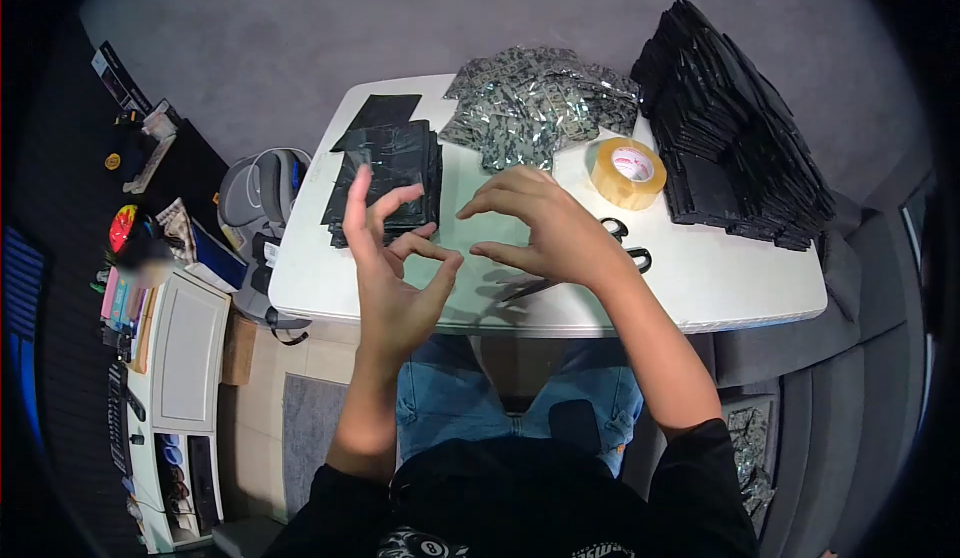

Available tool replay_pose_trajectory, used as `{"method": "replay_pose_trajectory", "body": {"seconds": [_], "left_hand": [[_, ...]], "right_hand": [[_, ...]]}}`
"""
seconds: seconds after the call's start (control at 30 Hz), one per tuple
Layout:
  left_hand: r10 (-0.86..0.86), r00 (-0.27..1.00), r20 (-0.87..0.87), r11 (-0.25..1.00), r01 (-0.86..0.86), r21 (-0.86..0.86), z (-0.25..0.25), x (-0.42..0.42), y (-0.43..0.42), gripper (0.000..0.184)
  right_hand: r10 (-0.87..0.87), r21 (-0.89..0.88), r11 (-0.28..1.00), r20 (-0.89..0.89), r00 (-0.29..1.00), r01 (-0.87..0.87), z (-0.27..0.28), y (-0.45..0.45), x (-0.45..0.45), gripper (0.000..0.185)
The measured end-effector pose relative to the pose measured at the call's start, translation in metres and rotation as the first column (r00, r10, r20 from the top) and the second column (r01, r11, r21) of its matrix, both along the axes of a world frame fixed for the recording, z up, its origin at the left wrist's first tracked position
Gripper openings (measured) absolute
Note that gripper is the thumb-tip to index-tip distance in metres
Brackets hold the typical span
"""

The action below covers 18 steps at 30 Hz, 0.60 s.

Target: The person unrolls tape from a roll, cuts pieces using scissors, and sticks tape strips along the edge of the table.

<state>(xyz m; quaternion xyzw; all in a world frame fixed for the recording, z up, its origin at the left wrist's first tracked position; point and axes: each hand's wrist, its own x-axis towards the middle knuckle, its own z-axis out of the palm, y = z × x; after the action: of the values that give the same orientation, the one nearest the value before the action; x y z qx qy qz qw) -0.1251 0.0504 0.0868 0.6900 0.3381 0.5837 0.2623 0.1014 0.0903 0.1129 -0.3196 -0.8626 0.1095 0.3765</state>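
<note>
Above the near half of the white table, my left hand pinches thumb and forefinger together, its other fingers spread. Whether something thin sits in that pinch cannot be made out. My right hand faces it, fingers curved and thumb apart, with nothing visible in it. Beside my left hand lies a stack of flat black packets. Scissors lie partly hidden under my right hand and wrist. A roll of clear tape rests flat just beyond them.
Shiny plastic packets with a grey-green pattern are heaped at the table's far side. Tall rows of black packets fill the right end. A white cabinet stands at the left, and a grey sofa at the right.
</note>
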Motion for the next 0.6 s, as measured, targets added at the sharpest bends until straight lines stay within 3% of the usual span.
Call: {"method": "replay_pose_trajectory", "body": {"seconds": [0.13,0.17,0.3,0.4,0.43,0.6], "left_hand": [[-0.008,1.000,0.001,1.000,0.008,-0.008,-0.004,0.000,-0.005,0.118],[-0.002,1.000,0.016,1.000,0.003,-0.026,-0.004,0.000,-0.006,0.116],[0.042,0.996,0.083,0.996,-0.035,-0.082,-0.011,0.000,-0.006,0.111],[0.207,0.977,-0.057,0.976,-0.202,0.086,-0.016,0.004,-0.005,0.110],[0.236,0.972,-0.021,0.969,-0.233,0.082,-0.015,0.004,-0.004,0.111],[-0.024,0.993,0.114,0.998,0.031,-0.058,-0.014,0.004,-0.003,0.117]], "right_hand": [[0.125,-0.123,0.985,0.049,0.991,-0.118,-0.004,0.009,-0.004,0.019],[0.110,-0.093,0.989,-0.017,0.994,-0.111,-0.004,0.006,-0.006,0.012],[0.053,-0.008,0.999,-0.026,0.998,-0.054,-0.009,0.006,-0.003,0.013],[0.058,0.013,0.998,-0.028,0.998,-0.057,-0.007,0.004,-0.003,0.013],[0.054,-0.003,0.999,-0.042,0.998,-0.055,-0.007,0.004,-0.002,0.013],[0.044,-0.001,0.999,-0.060,0.997,-0.044,-0.007,0.005,0.004,0.013]]}}
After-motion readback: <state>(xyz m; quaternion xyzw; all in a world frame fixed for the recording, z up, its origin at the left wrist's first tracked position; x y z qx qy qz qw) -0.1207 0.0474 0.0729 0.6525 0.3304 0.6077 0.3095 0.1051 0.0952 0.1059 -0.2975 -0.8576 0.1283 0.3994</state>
